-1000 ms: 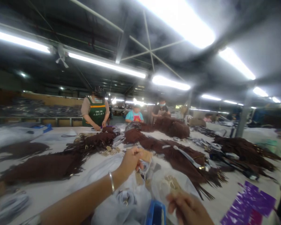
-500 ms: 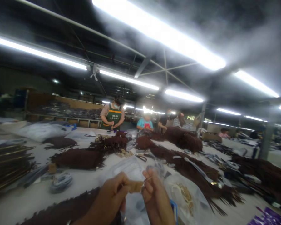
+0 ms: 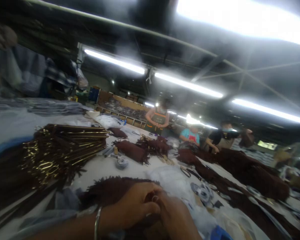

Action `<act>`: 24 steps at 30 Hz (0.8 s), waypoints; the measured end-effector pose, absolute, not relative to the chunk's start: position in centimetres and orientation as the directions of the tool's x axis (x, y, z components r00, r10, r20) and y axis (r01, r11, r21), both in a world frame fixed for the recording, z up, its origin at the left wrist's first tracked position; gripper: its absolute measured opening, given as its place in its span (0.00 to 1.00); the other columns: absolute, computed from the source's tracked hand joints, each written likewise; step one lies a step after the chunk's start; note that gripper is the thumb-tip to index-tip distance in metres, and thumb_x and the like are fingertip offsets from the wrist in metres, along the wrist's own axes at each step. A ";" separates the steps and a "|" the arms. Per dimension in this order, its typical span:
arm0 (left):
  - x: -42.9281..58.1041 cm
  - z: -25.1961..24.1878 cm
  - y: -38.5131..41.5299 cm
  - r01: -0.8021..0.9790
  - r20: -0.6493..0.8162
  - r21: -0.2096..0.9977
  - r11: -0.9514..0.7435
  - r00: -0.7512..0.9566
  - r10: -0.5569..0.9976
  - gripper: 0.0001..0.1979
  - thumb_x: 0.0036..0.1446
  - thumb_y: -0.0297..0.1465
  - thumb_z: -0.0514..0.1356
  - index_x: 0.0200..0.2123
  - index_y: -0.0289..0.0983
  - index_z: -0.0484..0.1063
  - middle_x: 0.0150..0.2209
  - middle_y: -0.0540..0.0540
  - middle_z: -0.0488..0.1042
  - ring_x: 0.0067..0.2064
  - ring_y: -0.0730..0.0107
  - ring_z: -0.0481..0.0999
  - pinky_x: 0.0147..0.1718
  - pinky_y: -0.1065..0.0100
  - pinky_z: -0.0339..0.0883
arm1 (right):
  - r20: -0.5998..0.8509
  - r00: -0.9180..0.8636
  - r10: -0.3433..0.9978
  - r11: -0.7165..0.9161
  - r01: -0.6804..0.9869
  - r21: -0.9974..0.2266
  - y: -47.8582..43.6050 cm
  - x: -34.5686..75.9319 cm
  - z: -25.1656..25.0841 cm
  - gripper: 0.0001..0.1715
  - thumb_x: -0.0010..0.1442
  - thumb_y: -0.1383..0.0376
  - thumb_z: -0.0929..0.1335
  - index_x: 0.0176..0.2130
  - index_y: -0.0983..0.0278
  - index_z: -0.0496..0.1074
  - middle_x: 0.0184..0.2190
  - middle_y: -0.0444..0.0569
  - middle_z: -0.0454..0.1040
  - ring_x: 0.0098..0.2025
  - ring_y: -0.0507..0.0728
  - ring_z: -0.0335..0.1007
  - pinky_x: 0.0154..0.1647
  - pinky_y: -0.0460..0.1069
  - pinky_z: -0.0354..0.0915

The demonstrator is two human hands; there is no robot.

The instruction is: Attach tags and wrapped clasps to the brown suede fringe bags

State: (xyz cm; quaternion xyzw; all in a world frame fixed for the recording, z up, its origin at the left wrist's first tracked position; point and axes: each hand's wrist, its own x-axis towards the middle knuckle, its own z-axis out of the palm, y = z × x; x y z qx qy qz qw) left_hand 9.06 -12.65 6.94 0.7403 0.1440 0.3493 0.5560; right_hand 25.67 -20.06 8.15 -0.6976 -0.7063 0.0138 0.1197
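Observation:
My left hand (image 3: pixel 133 203), with a bracelet at the wrist, and my right hand (image 3: pixel 176 213) meet close together at the lower middle. The fingers of both are bent and pinched inward, over a dark brown fringed piece (image 3: pixel 110 186) lying on the table. Between the fingertips shows a small pale ring shape; blur hides whether it is a finger ring or part of something held. Whatever the fingers grip is mostly covered by the hands. To the right of my right hand are clear plastic bags (image 3: pixel 207 213) and a blue object (image 3: pixel 218 233).
A heap of brown straps with gold hardware (image 3: pixel 65 150) lies at left. Brown fringed pieces (image 3: pixel 132 151), a coiled roll (image 3: pixel 121 162) and scissors (image 3: pixel 186 171) are on the table (image 3: pixel 95 175). Across it, several people work, one in an apron (image 3: pixel 158 120).
The view has swung left and the strap heap shows fully. The hands have come together over the brown fringed piece; the tan tag stretched between them earlier is no longer clearly seen.

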 end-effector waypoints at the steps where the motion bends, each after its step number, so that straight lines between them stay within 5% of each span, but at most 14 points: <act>1: 8.6 6.3 -12.8 -0.176 0.337 0.936 -0.305 0.698 0.632 0.21 0.48 0.25 0.65 0.48 0.39 0.74 0.38 0.49 0.75 0.36 0.68 0.73 0.34 0.71 0.65 | 0.151 0.003 0.989 0.022 0.986 -0.164 -19.9 25.2 8.3 0.20 0.68 0.62 0.55 0.41 0.60 0.74 0.32 0.52 0.81 0.35 0.60 0.77 0.28 0.49 0.49; 5: 7.1 3.8 -13.3 -0.228 0.104 0.970 0.080 0.693 0.714 0.35 0.41 0.32 0.70 0.54 0.38 0.64 0.38 0.47 0.75 0.25 0.69 0.75 0.23 0.69 0.69 | 0.169 0.013 0.985 0.009 0.992 -0.125 -19.5 23.2 8.9 0.22 0.69 0.59 0.54 0.35 0.60 0.71 0.28 0.50 0.79 0.29 0.57 0.73 0.26 0.49 0.45; 11: 5.4 2.1 -12.6 -0.208 -0.018 0.952 0.227 0.699 0.715 0.19 0.42 0.41 0.65 0.33 0.36 0.65 0.23 0.46 0.75 0.16 0.71 0.70 0.14 0.74 0.62 | 0.123 -0.036 0.992 0.045 0.996 -0.071 -18.9 20.8 8.6 0.18 0.68 0.60 0.55 0.35 0.60 0.70 0.27 0.51 0.78 0.28 0.58 0.72 0.25 0.49 0.44; 14: 3.7 1.7 -11.6 -0.121 -0.015 0.985 0.126 0.658 0.753 0.12 0.45 0.38 0.60 0.29 0.36 0.66 0.21 0.49 0.73 0.15 0.72 0.68 0.13 0.74 0.58 | 0.103 -0.056 0.993 0.064 0.995 -0.078 -18.5 21.3 7.4 0.19 0.69 0.59 0.54 0.36 0.59 0.68 0.27 0.49 0.78 0.28 0.57 0.72 0.26 0.48 0.45; 19: 0.3 1.6 -11.0 0.277 0.112 0.899 -0.339 0.602 0.791 0.06 0.51 0.30 0.56 0.26 0.37 0.72 0.18 0.52 0.69 0.18 0.71 0.68 0.19 0.72 0.55 | -0.083 -0.118 0.990 0.096 0.968 -0.230 -18.4 23.3 5.4 0.13 0.62 0.64 0.61 0.32 0.60 0.73 0.31 0.49 0.78 0.33 0.58 0.74 0.32 0.47 0.58; 21: -0.5 1.9 -11.3 0.358 0.111 0.830 -0.428 0.645 0.756 0.06 0.53 0.29 0.57 0.28 0.38 0.74 0.17 0.52 0.68 0.19 0.70 0.68 0.21 0.71 0.54 | -0.039 -0.167 0.985 0.142 0.923 -0.357 -18.2 23.0 5.0 0.14 0.58 0.65 0.64 0.43 0.59 0.75 0.39 0.50 0.78 0.37 0.58 0.75 0.38 0.48 0.63; 24: -1.1 2.3 -12.1 0.356 0.163 0.782 -0.511 0.675 0.720 0.07 0.55 0.29 0.57 0.31 0.39 0.76 0.23 0.49 0.74 0.25 0.66 0.71 0.25 0.70 0.56 | 0.037 -0.244 0.969 0.217 0.769 -0.602 -17.6 21.0 4.0 0.30 0.56 0.61 0.67 0.58 0.58 0.66 0.47 0.51 0.77 0.40 0.58 0.75 0.43 0.49 0.66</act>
